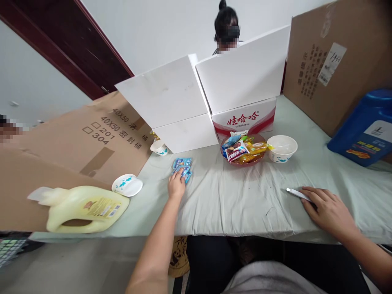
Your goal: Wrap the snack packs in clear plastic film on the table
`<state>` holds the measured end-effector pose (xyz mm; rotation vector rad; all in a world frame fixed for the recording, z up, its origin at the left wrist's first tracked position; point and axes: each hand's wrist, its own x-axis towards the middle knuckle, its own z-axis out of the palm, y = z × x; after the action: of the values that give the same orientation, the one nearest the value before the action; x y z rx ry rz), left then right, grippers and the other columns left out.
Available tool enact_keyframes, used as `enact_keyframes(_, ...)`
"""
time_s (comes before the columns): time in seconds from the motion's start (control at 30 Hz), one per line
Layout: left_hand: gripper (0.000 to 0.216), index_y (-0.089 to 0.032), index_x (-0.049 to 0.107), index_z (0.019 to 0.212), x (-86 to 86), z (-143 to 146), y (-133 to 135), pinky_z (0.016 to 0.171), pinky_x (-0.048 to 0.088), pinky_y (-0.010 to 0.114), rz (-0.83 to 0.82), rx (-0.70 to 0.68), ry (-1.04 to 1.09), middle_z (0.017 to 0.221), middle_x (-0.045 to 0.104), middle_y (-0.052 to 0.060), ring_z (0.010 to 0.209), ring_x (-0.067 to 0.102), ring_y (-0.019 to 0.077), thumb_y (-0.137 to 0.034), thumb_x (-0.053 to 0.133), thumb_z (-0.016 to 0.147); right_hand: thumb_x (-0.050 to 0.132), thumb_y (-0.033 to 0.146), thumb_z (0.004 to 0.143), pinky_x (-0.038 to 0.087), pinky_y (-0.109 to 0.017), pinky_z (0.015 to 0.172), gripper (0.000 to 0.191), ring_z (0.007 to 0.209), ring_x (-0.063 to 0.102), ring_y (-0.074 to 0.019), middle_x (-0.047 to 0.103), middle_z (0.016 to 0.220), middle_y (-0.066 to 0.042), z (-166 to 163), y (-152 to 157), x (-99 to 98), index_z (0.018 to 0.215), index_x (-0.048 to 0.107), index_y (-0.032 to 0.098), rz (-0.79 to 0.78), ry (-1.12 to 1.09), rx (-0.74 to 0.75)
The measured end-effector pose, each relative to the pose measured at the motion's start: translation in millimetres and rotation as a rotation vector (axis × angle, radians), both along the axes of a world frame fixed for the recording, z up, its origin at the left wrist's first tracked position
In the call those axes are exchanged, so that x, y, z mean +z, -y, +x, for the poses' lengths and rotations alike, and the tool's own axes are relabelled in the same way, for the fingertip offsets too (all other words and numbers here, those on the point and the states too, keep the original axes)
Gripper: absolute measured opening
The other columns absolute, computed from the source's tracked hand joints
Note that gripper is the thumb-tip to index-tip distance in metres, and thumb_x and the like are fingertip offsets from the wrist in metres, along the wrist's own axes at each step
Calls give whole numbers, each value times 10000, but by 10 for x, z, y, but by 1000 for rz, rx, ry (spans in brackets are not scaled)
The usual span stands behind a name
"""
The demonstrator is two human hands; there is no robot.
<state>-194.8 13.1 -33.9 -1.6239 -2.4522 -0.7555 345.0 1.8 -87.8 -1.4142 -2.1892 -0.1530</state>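
My left hand (pixel 177 185) reaches onto the table with its fingertips closed on a small blue packet (pixel 185 174). Another blue packet (pixel 181 161) lies just beyond it, partly overlapped. On the right, my right hand (pixel 327 210) rests low over the cloth, fingers round a slim white stick-like object (pixel 295 192); its pale end points left, and I cannot make out its kind. Ahead between the hands stands a reddish bowl (pixel 245 162) heaped with wrapped snacks (pixel 240 150). Beside it is a white paper bowl (pixel 283 151) with blue leaf print.
White boards (pixel 241 69) and a red-and-white carton (pixel 245 118) stand at the back, a person (pixel 226 28) behind. Cardboard boxes (pixel 330 53) flank the table. At left lie a yellow jug (pixel 88 206) and a tipped paper bowl (pixel 127 185); another paper bowl (pixel 159 148) stands farther back. A blue bottle (pixel 364 126) is right.
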Motion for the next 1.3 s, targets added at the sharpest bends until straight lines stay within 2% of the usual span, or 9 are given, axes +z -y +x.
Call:
enact_keyframes(0.23,393,-175,601,873,122,680,291,600,539,288,490,-67,931,717,638,11,609,612,145,-562,565,813,401,400,935,448,-407,812,364,1001,608,-276,689,1115,-87,-28,17,48,1102,661,208,-18,23,-18)
enact_keyframes(0.43,401,-186,538,899,-26,1778,328,572,554,264,307,-234,1468,735,621,-10,606,622,120,-516,698,736,414,374,948,436,-391,855,355,1027,590,-264,682,1136,-87,-65,51,127,1118,659,182,-53,48,-30)
enact_keyframes(0.5,405,-202,527,1035,-144,2006,367,575,561,284,205,-268,1406,813,631,5,618,629,128,-496,652,785,420,359,954,433,-388,875,348,1043,582,-258,676,1150,-90,-75,63,151,1131,654,173,-64,62,-29)
enact_keyframes(0.6,413,-217,490,1200,-280,2129,450,653,566,345,81,-347,967,922,642,50,697,647,170,-420,587,854,429,335,957,430,-387,896,335,1053,577,-254,671,1159,-93,-66,66,162,1144,647,163,-71,66,-20)
enact_keyframes(0.7,373,-183,532,1203,-332,2038,519,868,517,445,138,-442,374,1069,616,121,983,617,262,-357,574,875,436,326,956,441,-389,869,320,1034,584,-261,674,1144,-100,-40,52,148,1131,652,167,-55,43,-19)
enact_keyframes(0.8,315,-164,566,1161,-355,1873,553,948,469,481,199,-519,69,1146,584,144,1100,547,290,-343,541,904,427,322,962,466,-384,827,318,965,606,-258,690,1040,-109,-120,48,162,1118,658,169,-38,-25,-1)
enact_keyframes(0.93,230,-183,576,1114,-382,1751,565,903,504,436,205,-589,44,1075,627,107,1032,577,249,-299,515,925,403,327,983,505,-317,758,343,874,639,-209,662,988,-94,-605,109,306,1222,613,198,-129,-125,112)
enact_keyframes(1.13,268,-205,559,1187,-344,1786,574,1039,452,464,116,-847,41,1272,592,100,1240,517,250,-235,508,925,494,293,959,470,-265,684,311,849,642,-188,648,1024,-83,-1443,157,606,1247,591,228,-345,92,308)
enact_keyframes(1.3,270,-220,585,1169,-356,1786,588,1028,465,457,122,-824,67,1241,613,86,1220,537,240,-206,530,905,497,283,954,458,-264,717,262,858,644,-185,659,962,-70,-1142,82,594,1160,650,228,-401,109,243)
